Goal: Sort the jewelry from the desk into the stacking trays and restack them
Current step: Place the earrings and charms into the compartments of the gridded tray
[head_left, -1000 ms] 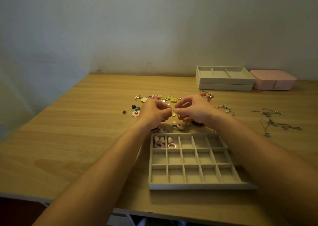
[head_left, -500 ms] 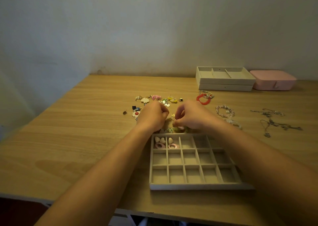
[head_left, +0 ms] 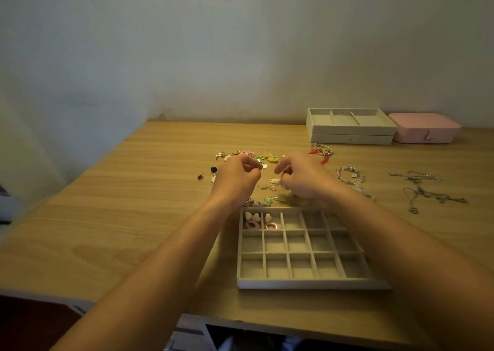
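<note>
While a small pale piece (head_left: 277, 182) sits pinched in the right hand (head_left: 304, 179) at twelve o'clock of the grid tray (head_left: 307, 284), the left hand (head_left: 235, 182) beside it is curled; whether it grips anything I cannot tell. Sorting looks barely begun: only two tray cells at ten o'clock hold pieces. Next, the piece needs lowering into a matching cell. Loose earrings (head_left: 267, 158) litter the counter (head_left: 133, 217) beyond; bracelets (head_left: 350, 175) and necklaces (head_left: 425, 190) lie toward two o'clock.

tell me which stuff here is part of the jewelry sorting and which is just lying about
For the job:
grid tray
stacked trays
loose earrings
red bracelet
bead bracelet
necklaces

Just lying about:
pink box
</note>
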A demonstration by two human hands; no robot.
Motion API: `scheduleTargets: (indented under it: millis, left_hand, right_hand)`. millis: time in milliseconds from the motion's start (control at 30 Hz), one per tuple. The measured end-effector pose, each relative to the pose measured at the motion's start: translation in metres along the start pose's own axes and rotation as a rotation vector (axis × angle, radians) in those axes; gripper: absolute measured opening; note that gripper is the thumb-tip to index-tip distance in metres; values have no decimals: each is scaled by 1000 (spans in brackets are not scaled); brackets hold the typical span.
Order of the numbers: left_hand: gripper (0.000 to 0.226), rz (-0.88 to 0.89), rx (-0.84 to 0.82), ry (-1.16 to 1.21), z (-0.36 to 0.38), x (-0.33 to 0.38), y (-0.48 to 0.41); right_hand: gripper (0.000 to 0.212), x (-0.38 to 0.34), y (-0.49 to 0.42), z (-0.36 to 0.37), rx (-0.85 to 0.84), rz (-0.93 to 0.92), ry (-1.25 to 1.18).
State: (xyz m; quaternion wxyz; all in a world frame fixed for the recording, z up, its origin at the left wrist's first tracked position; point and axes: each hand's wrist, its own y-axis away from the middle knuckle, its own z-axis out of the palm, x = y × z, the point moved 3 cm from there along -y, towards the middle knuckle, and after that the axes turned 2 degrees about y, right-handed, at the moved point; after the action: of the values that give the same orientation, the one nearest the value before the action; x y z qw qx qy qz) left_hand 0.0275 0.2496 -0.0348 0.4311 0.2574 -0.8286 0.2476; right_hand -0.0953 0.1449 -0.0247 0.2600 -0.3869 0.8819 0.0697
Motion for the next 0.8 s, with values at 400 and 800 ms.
scheduleTargets:
  millis: [400,800]
  left_hand:
    - [28,-137,-222,582,4,18,32]
    - [16,-35,-216,440,-5,24,45]
  right_hand:
    - [10,-2,32,-15,-144,143,-884]
    - [19,-12,44,-19,-137,42,-608]
